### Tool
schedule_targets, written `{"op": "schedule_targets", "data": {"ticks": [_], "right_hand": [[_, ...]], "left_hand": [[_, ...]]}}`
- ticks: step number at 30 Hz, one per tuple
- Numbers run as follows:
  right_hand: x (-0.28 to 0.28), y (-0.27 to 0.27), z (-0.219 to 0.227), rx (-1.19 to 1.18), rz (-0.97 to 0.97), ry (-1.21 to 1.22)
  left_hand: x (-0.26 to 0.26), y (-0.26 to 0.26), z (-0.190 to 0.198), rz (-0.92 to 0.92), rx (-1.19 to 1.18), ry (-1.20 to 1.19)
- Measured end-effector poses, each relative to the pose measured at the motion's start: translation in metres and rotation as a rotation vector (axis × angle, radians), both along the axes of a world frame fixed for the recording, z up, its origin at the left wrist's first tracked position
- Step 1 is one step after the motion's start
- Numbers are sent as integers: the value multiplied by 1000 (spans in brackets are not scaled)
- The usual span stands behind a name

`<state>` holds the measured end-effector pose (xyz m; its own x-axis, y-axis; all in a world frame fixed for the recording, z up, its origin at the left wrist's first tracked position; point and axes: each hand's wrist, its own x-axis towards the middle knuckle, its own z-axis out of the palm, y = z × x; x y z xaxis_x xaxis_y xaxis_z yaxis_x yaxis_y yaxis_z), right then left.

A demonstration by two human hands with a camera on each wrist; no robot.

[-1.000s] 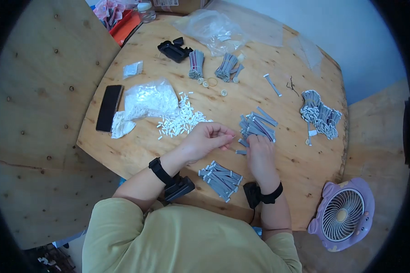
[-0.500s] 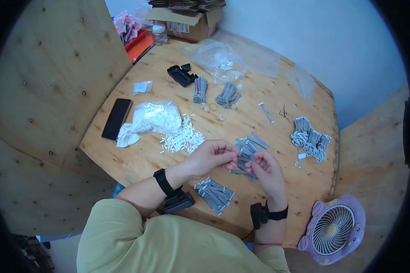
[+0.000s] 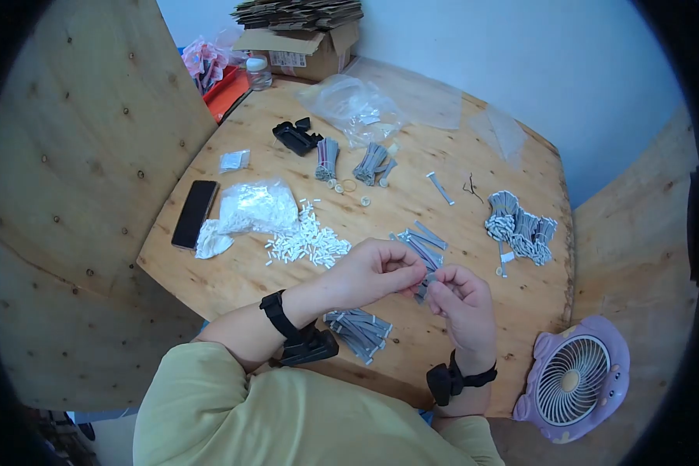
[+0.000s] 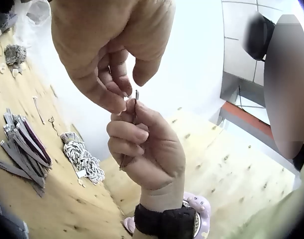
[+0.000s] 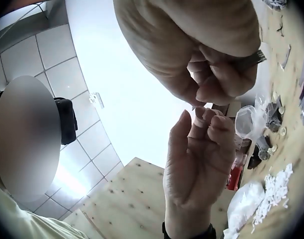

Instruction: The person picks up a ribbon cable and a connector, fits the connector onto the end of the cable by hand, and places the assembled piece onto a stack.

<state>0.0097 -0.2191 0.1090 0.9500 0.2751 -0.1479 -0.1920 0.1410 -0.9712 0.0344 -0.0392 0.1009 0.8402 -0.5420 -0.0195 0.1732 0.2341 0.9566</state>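
My left hand [image 3: 379,272] and right hand [image 3: 464,307] meet fingertip to fingertip above a loose pile of grey ribbon cables [image 3: 422,247]. In the left wrist view, a tiny white piece [image 4: 126,98] shows at the fingertips of the left hand [image 4: 112,45]; the fingers partly hide it. The right hand [image 4: 152,144] pinches a thin cable, its end [image 4: 137,93] pointing up between thumb and finger. Out of the right hand [image 5: 192,45] in the right wrist view pokes the cable's other end [image 5: 260,56]. A second cable pile [image 3: 359,334] lies nearer the body.
Loose white pieces [image 3: 311,242] lie beside a filled clear bag [image 3: 258,207] and a phone [image 3: 195,213] at left. Tied cable bundles [image 3: 327,159] stand farther back, with others [image 3: 524,227] at right. A purple fan [image 3: 571,380] is at lower right.
The right hand has come up from the cable pile with a cable and moved to the left hand's fingertips. The head view has shifted, showing more of the cardboard box at the back.
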Motion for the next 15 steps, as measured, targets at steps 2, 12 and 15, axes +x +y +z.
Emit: {"op": "schedule_targets", "data": {"ticks": [2,12,15], "right_hand": [[-1,-1,0,3,-5,-8],[-3,-3,1,12,-2,-26],[-4,-3,4,18,-13,-13]], "left_hand": [[-1,-3,1,6,-2,-5],[-3,-8,3,28,-29,4],[-4,-9,2,39,-40,6]]}}
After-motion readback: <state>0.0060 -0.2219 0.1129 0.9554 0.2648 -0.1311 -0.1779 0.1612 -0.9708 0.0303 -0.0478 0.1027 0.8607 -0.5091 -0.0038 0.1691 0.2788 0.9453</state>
